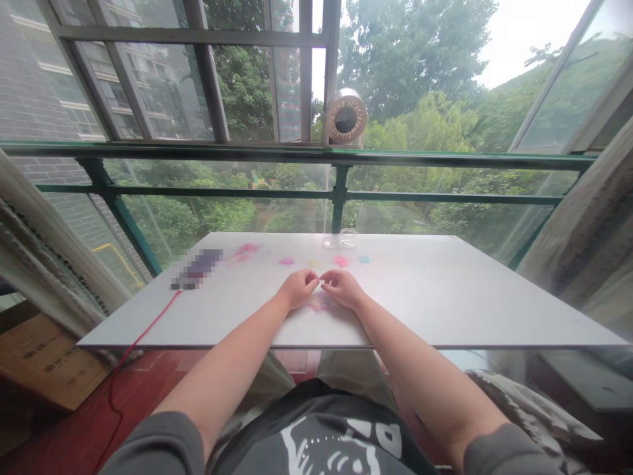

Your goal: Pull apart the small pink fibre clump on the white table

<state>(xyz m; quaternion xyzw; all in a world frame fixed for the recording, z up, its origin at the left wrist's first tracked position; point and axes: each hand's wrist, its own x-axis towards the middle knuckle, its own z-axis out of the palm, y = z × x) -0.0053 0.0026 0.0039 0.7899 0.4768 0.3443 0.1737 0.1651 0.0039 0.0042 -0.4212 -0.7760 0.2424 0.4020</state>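
Observation:
My left hand (pixel 298 289) and my right hand (pixel 345 289) meet over the front middle of the white table (pixel 435 290). On each, thumb and fingertips are pinched together, and the two pinches nearly touch. What lies between them is too small to make out. Just below the hands is a loose pile of mixed pink and other coloured bits (pixel 318 303). Beyond them, small heaps sit in a row: purple (pixel 286 262), yellow (pixel 313 262), pinkish red (pixel 341 261) and teal (pixel 364 259). Their exact kind is too blurred to tell.
Two clear round dishes (pixel 348 239) stand at the table's back edge. A spread of pink and red bits (pixel 246 250) lies back left. Beside it is a pixelated dark device (pixel 200 267) with a red cable (pixel 151 324) running off the front edge. A green railing (pixel 222 192) stands behind.

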